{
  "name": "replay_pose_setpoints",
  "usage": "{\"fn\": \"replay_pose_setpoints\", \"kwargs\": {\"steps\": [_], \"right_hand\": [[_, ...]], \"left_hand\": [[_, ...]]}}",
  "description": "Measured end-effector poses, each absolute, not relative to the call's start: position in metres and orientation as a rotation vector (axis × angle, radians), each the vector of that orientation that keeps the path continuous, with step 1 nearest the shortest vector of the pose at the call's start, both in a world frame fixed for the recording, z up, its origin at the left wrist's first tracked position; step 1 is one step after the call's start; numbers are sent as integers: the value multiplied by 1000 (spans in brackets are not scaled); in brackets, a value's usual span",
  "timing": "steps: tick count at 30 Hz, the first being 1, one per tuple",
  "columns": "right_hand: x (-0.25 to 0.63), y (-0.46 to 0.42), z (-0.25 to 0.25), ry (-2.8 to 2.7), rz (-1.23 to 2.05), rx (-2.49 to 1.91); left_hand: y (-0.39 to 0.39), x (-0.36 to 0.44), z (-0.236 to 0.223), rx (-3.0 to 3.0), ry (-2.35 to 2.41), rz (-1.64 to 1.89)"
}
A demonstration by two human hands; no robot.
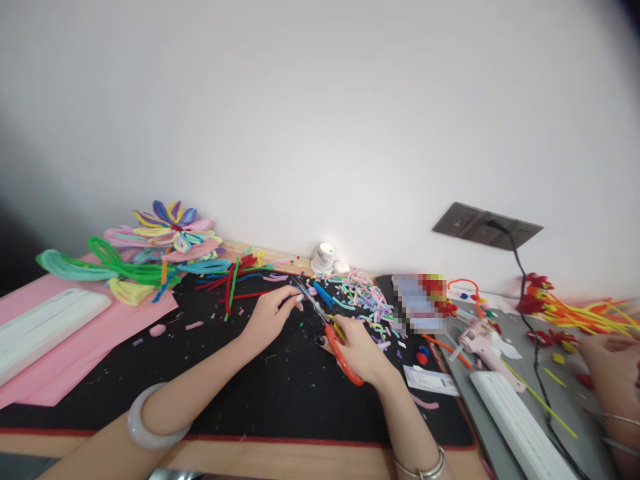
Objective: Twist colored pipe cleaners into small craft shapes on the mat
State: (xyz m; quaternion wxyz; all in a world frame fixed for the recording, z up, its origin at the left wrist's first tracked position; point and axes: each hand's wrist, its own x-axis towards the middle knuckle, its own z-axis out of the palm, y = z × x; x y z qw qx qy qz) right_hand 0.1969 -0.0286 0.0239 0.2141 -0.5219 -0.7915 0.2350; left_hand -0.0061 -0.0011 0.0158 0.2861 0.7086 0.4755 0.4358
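My right hand (361,348) grips scissors with orange handles (345,360), their blades pointing up and left. My left hand (270,319) is pinched close to the blade tips, and what its fingertips hold is too small to make out. Just beyond the blades lies a short blue pipe cleaner piece (323,293). Many cut pastel pieces (367,293) are strewn to the right of both hands. Red pipe cleaners (245,265) and a green one (233,287) lie left of my left hand, all on a black mat (240,400).
Fuzzy flowers (175,230) and pink sheets (125,320) with a white case (55,320) occupy the left. A paper cup (324,257) stands by the wall. Rightward are a phone (420,307), glue gun (487,350), black cord (537,347) and another person's hand (613,367).
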Motion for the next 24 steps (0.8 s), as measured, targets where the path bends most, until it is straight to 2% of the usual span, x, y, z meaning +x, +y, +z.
{"fn": "replay_pose_setpoints", "kwargs": {"steps": [13, 18, 24], "right_hand": [[195, -28, 26, -2109, 827, -1440], [195, -23, 25, -2113, 635, -1477], [217, -13, 24, -1990, 164, -1775]], "left_hand": [[0, -7, 12, 1910, 1231, 1145], [0, -7, 12, 1857, 1231, 1140], [4, -6, 7, 1643, 1177, 1193]]}}
